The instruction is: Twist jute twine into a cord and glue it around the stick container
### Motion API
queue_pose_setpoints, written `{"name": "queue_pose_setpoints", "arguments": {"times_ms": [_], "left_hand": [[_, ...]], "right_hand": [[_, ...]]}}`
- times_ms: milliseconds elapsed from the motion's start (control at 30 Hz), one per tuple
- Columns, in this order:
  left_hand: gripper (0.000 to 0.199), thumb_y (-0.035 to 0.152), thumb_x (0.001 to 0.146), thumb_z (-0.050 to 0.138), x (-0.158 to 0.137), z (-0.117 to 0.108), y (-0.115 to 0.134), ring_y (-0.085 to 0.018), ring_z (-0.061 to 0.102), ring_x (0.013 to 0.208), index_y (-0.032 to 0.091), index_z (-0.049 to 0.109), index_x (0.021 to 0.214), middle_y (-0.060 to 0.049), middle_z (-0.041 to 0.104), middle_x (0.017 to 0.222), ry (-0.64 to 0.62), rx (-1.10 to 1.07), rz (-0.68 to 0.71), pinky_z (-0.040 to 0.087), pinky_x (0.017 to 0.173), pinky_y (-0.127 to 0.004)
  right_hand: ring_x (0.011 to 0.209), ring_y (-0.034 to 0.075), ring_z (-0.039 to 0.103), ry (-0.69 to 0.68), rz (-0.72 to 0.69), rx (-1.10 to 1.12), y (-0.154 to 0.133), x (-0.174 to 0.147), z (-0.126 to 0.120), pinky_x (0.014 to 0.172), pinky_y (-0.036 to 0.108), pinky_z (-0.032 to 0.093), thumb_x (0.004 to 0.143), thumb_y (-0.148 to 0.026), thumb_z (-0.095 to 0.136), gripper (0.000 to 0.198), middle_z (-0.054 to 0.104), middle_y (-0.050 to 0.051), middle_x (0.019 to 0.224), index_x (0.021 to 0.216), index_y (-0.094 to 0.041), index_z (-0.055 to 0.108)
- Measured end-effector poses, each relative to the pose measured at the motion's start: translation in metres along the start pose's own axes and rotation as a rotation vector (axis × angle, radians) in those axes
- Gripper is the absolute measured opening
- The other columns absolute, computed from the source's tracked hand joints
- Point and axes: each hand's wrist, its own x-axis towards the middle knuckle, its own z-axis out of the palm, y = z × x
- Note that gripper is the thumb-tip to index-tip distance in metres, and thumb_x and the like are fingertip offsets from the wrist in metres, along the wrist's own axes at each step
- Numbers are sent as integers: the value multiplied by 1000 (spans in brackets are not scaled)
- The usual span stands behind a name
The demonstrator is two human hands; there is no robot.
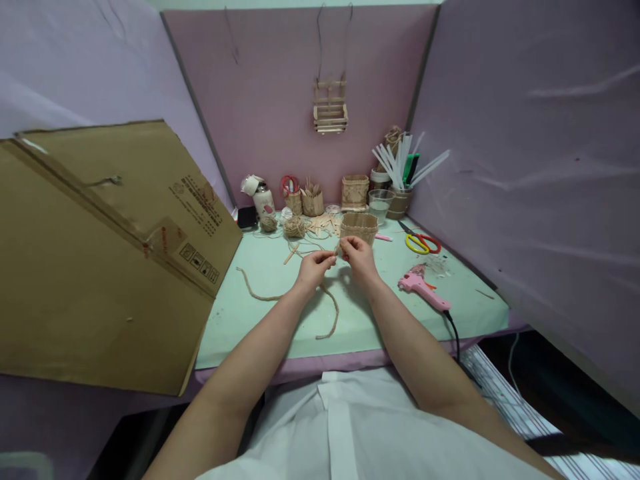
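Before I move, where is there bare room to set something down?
Bare cloth shows front left, between the cardboard and left loose cord, and between the near cord end and right forearm. Crowded: beyond the right hand, woven basket, twine balls, sticks; scissors and the pink glue gun occupy the right.

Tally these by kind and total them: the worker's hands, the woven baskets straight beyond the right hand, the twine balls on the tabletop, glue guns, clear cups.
Hands: 2 (left hand, right hand)
Woven baskets: 2 (near basket, far basket)
Twine balls: 2 (smaller ball, larger ball)
Pink glue gun: 1
Clear cup: 1
Total: 8
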Motion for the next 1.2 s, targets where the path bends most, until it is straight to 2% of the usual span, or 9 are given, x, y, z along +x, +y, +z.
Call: {"name": "queue_pose_setpoints", "arguments": {"times_ms": [167, 300, 433, 533, 633, 767, 967, 1100, 1200], "left_hand": [[19, 28, 61, 71, 0, 0, 6, -12, 52, 59, 16, 70, 76, -2, 63, 62, 25, 3, -24, 41, 61, -27], [17, 26, 62, 69, 0, -2, 9, -13, 57, 62, 16, 67, 75, -4, 67, 67, 40, -44, -38, 41, 64, -27], [20, 28, 64, 69, 3, -4, 4, -12, 57, 62, 15, 63, 78, -4, 69, 72, 19, -79, -35, 39, 59, -24], [23, 30, 63, 69, 6, -5, 1, -7, 48, 52, 15, 62, 79, -3, 67, 69, 14, -97, -32, 33, 52, -22], [23, 29, 64, 69, 7, -6, 0, -6, 42, 48, 15, 62, 79, -2, 65, 66, 18, -99, -13, 29, 48, -21], [21, 28, 64, 68, 7, -5, 0, -7, 43, 49, 15, 62, 79, -1, 64, 65, 24, -104, 0, 29, 49, -21], [22, 31, 65, 69, 6, -6, -1, -7, 43, 53, 15, 65, 80, -1, 64, 70, -22, -69, 16, 33, 53, -23], [21, 31, 65, 68, 5, -5, 0, -8, 44, 55, 14, 67, 78, -1, 64, 68, -58, -22, 40, 35, 56, -24], [19, 30, 65, 67, 3, -4, 2, -10, 48, 58, 14, 66, 75, -2, 64, 67, -76, 14, 27, 38, 59, -25]], "right_hand": [[50, 9, 42, -13, 42, 26, -3, 0, 2, 48, 23, 35, 67, -52, 64, 33, 48, -5, 58, 70, -20, 54], [51, 8, 43, 59, 91, 130, -5, 1, 1, 49, 23, 36, 67, -51, 64, 33, 51, -4, 63, 69, -21, 52], [49, 8, 40, 19, 119, 14, -4, -1, -1, 49, 23, 33, 63, -39, 69, 24, 48, -6, 55, 67, -19, 55], [52, 9, 43, -29, 146, -103, -5, -3, -2, 51, 23, 33, 64, -34, 65, 18, 52, -3, 56, 66, -17, 59], [56, 10, 48, -53, 164, -161, -6, -5, -1, 52, 23, 34, 65, -32, 62, 15, 56, -1, 58, 67, -17, 60], [58, 11, 50, -118, 203, -171, -6, -6, -1, 52, 23, 33, 65, -35, 63, 18, 59, 1, 63, 67, -18, 60], [63, 12, 50, -196, 339, -93, -9, -8, 0, 51, 22, 31, 70, -54, 61, 35, 63, 3, 74, 70, -18, 60], [70, 12, 52, -240, 393, 58, -12, -8, 0, 54, 22, 34, 63, -48, 71, 32, 62, 1, 78, 76, -20, 63], [69, 12, 52, -238, 381, 142, -11, -8, -1, 56, 22, 35, 58, -40, 76, 29, 58, -2, 71, 72, -20, 61]]}}
